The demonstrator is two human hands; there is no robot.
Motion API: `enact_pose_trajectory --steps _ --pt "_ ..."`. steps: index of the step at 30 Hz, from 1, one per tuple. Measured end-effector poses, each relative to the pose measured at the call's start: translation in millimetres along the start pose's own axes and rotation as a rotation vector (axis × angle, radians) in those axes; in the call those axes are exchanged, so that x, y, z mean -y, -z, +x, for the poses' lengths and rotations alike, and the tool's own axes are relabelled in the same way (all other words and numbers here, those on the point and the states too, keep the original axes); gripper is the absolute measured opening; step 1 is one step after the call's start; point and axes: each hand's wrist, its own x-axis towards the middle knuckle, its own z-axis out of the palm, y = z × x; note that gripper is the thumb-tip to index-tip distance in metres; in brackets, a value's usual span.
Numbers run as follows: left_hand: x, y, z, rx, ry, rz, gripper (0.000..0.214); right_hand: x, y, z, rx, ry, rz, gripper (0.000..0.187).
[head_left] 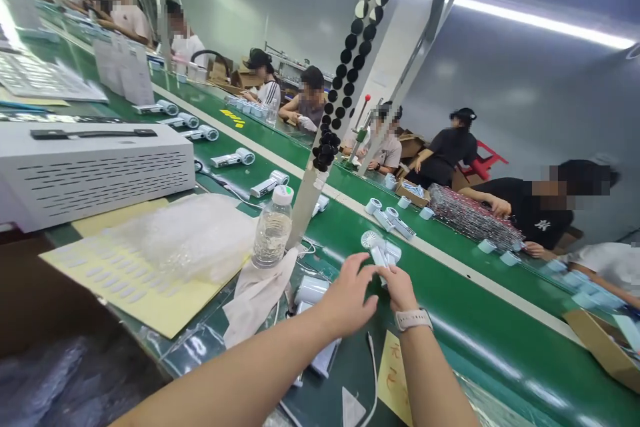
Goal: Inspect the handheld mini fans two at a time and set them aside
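Left: white box (pixel 100 180), slotted side, black handle (pixel 93 134) on top. Next to it, yellow sheet (pixel 173 317) partly under clear plastic (pixel 190 233). Capped bottle (pixel 273 233) by pale cloth (pixel 257 303), near post (pixel 303 210) dotted with black discs (pixel 345 73). Across green belt (pixel 450 307): co-workers (pixel 270 93), one in black near red stool (pixel 484 161). Strip light (pixel 540 21) overhead.

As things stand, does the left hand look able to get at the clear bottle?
Probably yes: the bottle stands near the left hand, with its front and cap uncovered. The pale post close beside it may crowd a grip on that side.
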Motion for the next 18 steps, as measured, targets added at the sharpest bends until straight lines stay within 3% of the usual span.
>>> enact_pose_trajectory --steps 3,6,10,14,18 --pt "-1.1 -0.2 4.8 -0.061 0.176 -0.315 0.055 8.6 28.8 -37.3 0.080 -0.041 0.171 0.045" --pt "-3.3 -3.8 7.7 0.008 0.289 -0.613 0.051 29.4 47.1 -75.4 0.113 -0.012 0.279 0.045" --pt "-9.8 -4.9 6.8 0.087 0.499 -1.113 0.055 54.0 39.9 -110.7 0.082 0.096 0.213 0.042" --pt "-17.2 0.2 3.0 0.114 0.546 -1.183 0.057 53.6 21.3 -113.6 0.056 0.163 0.172 0.038" --pt "-21.2 -2.4 -1.1 0.091 0.526 -1.192 0.059 31.9 24.8 -99.1 0.029 0.176 0.142 0.046"
